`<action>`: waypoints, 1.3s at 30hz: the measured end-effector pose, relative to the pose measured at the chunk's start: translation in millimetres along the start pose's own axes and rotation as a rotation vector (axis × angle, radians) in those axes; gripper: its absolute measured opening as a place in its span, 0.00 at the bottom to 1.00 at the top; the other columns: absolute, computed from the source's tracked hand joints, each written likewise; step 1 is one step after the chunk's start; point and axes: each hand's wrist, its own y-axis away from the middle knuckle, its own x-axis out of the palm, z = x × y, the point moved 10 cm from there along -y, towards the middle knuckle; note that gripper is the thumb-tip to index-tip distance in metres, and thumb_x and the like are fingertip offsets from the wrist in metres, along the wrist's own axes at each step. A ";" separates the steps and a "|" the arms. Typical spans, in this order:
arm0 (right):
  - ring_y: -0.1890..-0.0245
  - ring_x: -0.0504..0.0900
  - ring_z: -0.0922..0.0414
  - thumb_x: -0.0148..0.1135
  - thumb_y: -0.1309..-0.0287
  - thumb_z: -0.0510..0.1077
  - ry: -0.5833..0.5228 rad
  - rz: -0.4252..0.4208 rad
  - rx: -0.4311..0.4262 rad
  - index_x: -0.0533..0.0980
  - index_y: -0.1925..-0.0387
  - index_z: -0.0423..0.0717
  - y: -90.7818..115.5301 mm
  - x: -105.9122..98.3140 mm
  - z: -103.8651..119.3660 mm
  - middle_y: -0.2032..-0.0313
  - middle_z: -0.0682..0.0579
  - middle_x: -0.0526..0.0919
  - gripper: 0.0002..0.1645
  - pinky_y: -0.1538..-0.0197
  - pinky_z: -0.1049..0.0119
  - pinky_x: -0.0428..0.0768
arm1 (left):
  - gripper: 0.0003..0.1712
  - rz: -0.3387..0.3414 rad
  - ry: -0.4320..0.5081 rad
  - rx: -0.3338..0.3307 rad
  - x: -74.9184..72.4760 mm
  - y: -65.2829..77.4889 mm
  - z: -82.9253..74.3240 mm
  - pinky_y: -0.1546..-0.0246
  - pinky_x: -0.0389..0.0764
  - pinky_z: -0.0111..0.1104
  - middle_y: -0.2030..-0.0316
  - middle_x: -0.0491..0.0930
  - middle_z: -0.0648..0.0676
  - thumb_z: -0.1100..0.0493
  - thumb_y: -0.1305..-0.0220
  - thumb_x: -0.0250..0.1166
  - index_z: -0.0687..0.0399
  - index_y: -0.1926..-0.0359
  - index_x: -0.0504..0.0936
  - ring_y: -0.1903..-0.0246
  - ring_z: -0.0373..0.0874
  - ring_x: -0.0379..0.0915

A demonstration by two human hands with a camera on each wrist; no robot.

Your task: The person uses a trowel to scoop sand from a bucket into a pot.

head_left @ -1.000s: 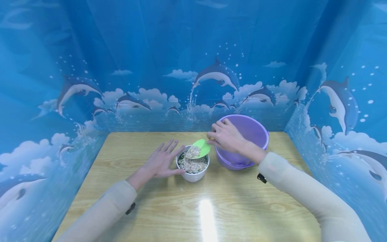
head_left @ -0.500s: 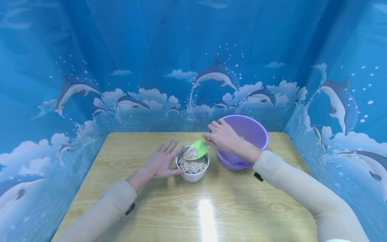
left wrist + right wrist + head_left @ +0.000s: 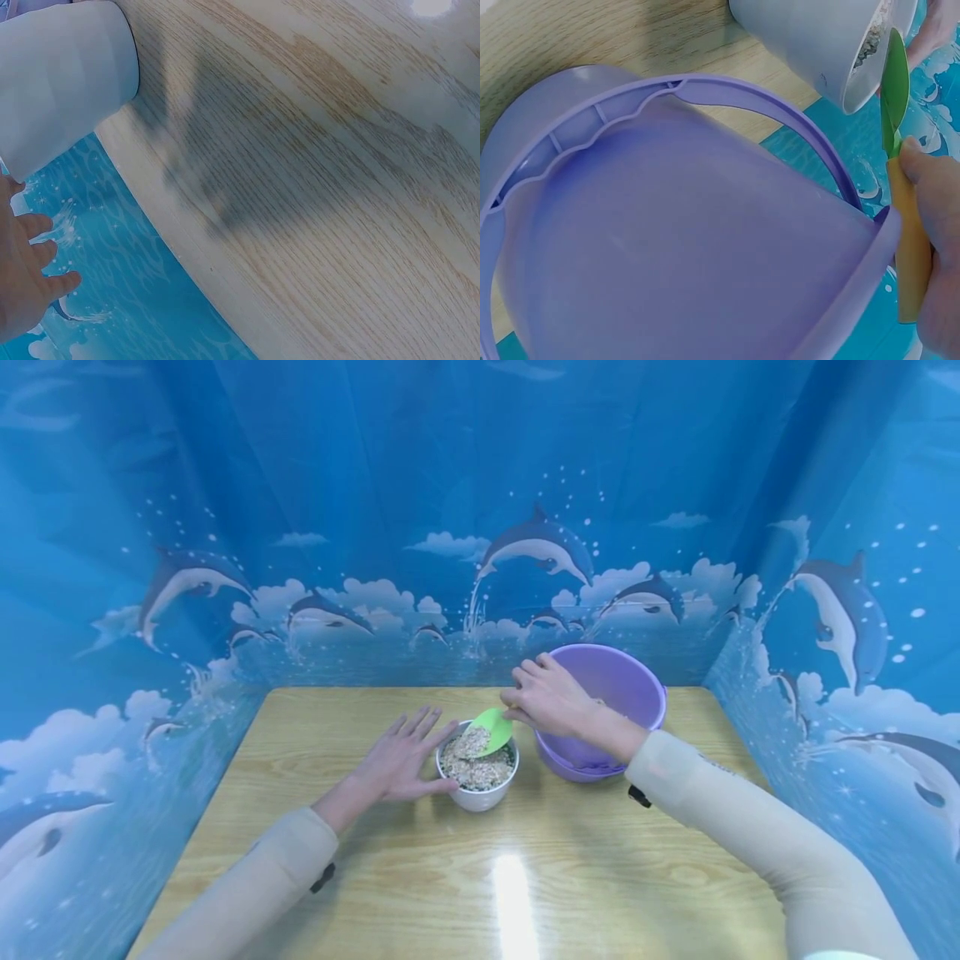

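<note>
A white pot [image 3: 480, 800] stands on the wooden table, nearly full of pale, grainy loose material [image 3: 480, 773] with a dark patterned inner edge. My left hand [image 3: 405, 764] lies spread at the pot's left side, fingers straight, thumb and forefinger at the rim. My right hand [image 3: 550, 697] grips the yellow handle [image 3: 910, 247] of a small green trowel [image 3: 495, 730]. The trowel's blade tilts down over the pot, with pale grains on it above the pot's contents. In the right wrist view the trowel [image 3: 895, 90] appears edge-on beside the pot's mouth.
A purple bucket [image 3: 637, 681] stands right of the pot, below my right forearm; its handle [image 3: 765, 105] hangs down outside. Behind and beside the wooden table [image 3: 360, 877] hangs a blue curtain [image 3: 375, 485] printed with dolphins.
My right hand and the trowel have shifted slightly left and lower over the pot, with the blade further across its mouth. The left hand has stayed in place.
</note>
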 end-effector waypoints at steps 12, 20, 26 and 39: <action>0.59 0.79 0.53 0.65 0.30 0.63 0.023 0.019 -0.007 0.85 0.57 0.58 -4.5 -1.8 -2.4 0.62 0.52 0.85 0.16 0.46 0.55 0.75 | 0.60 -0.010 -0.002 0.002 0.0 0.9 0.5 0.18 0.54 0.62 0.16 0.47 0.63 0.17 0.36 0.54 0.42 0.15 0.51 0.16 0.65 0.46; 0.58 0.79 0.52 0.64 0.29 0.63 0.037 0.056 0.002 0.85 0.57 0.57 -4.6 0.1 -6.9 0.62 0.52 0.84 0.16 0.46 0.54 0.75 | 0.60 0.001 -0.001 -0.001 -0.5 1.1 0.3 0.17 0.53 0.62 0.16 0.46 0.63 0.17 0.35 0.53 0.40 0.14 0.48 0.16 0.65 0.46; 0.58 0.79 0.52 0.64 0.29 0.63 0.061 0.054 -0.010 0.86 0.56 0.58 -2.3 -2.8 -8.8 0.63 0.53 0.84 0.16 0.45 0.54 0.75 | 0.60 0.000 0.003 -0.001 -0.6 1.1 0.2 0.17 0.51 0.62 0.16 0.46 0.62 0.17 0.35 0.53 0.40 0.14 0.47 0.16 0.64 0.45; 0.61 0.76 0.53 0.67 0.31 0.62 0.090 0.041 -0.032 0.86 0.56 0.58 5.3 -10.1 -14.2 0.65 0.54 0.83 0.15 0.49 0.55 0.74 | 0.60 0.013 0.008 0.000 -0.6 2.0 -0.3 0.17 0.50 0.61 0.16 0.44 0.62 0.17 0.34 0.53 0.41 0.14 0.47 0.15 0.63 0.41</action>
